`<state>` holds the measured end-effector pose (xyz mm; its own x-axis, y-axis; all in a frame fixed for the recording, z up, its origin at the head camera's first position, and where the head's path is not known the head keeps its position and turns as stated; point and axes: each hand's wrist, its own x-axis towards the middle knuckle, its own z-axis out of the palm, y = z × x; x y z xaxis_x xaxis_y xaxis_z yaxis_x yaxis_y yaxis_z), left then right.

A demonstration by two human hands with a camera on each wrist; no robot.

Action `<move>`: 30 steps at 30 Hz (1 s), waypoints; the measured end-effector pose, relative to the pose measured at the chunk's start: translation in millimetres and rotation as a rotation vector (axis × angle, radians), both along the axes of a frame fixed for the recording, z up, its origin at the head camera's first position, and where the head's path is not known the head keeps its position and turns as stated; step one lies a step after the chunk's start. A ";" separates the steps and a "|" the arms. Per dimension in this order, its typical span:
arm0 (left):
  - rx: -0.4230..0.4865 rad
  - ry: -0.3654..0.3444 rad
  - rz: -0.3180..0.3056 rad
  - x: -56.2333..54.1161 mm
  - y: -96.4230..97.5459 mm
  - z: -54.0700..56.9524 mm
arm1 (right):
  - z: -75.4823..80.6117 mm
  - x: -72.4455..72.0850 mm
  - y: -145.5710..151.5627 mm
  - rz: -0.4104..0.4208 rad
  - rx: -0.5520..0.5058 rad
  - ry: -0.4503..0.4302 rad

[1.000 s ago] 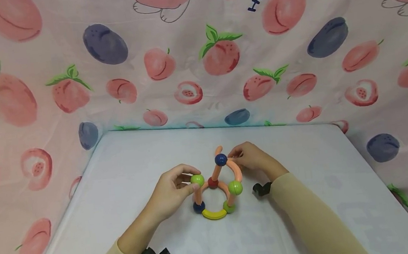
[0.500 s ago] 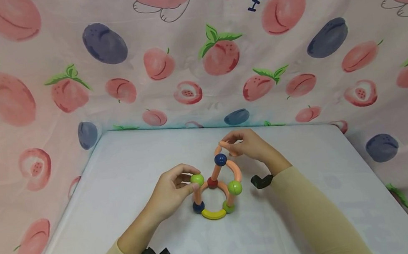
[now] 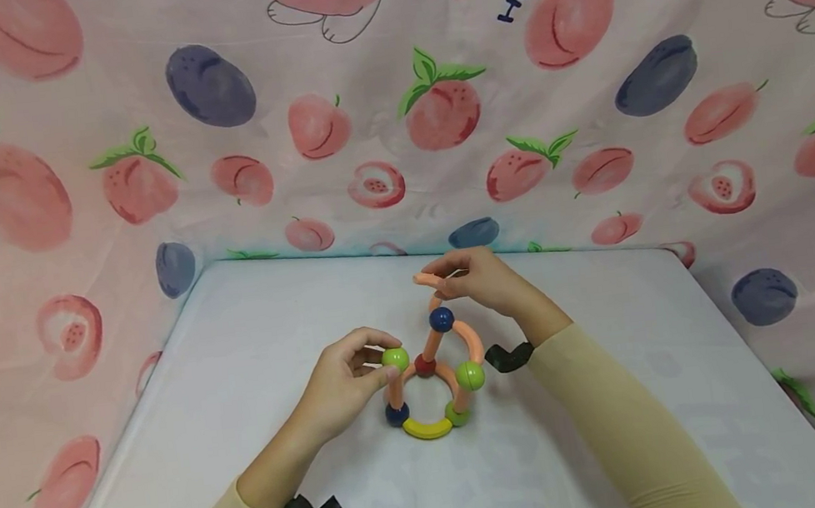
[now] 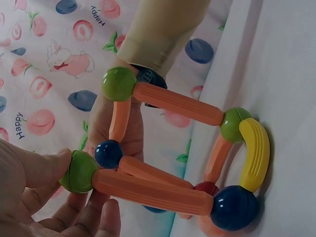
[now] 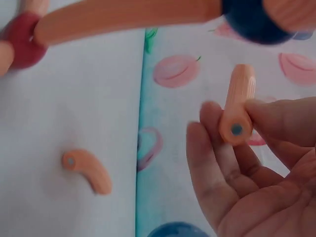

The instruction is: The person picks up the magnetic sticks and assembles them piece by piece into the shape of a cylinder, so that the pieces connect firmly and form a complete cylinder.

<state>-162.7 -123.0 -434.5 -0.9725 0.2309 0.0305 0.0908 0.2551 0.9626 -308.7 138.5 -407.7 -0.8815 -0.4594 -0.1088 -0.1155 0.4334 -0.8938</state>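
Observation:
A structure of orange sticks and coloured balls stands on the white table, with a yellow curved stick [image 3: 428, 428] in its base. At its left side my left hand [image 3: 346, 378] pinches the green ball [image 4: 80, 171] that tops an upright orange stick [image 4: 153, 191]. My right hand [image 3: 482, 283], behind and above the upper blue ball [image 3: 441, 320], holds a loose orange stick [image 5: 239, 103] between thumb and fingers. In the right wrist view one end of that stick shows a grey dot, and the stick is apart from the structure. Another green ball [image 3: 470, 376] sits at the right.
Behind the structure, a second curved orange stick [image 5: 90, 170] lies on the table [image 3: 292, 301]. A fruit-printed cloth [image 3: 377, 123] hangs along the back and sides. Black devices are strapped at both wrists, the right one [image 3: 508, 357] close to the structure.
My right hand has risen and moved left, from beside the upper blue ball to behind and above it, carrying the orange stick. My left hand and the structure stay in place.

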 end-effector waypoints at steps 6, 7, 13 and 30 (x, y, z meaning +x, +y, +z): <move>-0.001 -0.003 0.004 0.0 0.7 -0.2 | 8.0 5.3 -7.1 0.030 -0.114 -0.044; -0.002 -0.004 0.005 0.0 0.8 -0.3 | 9.5 6.4 -8.6 0.035 -0.121 -0.048; -0.007 -0.004 0.009 0.2 1.3 -0.6 | 18.6 13.3 -17.4 0.073 -0.113 -0.081; 0.029 -0.040 0.046 1.6 3.3 -0.6 | 12.8 14.0 -26.9 0.170 -0.073 -0.074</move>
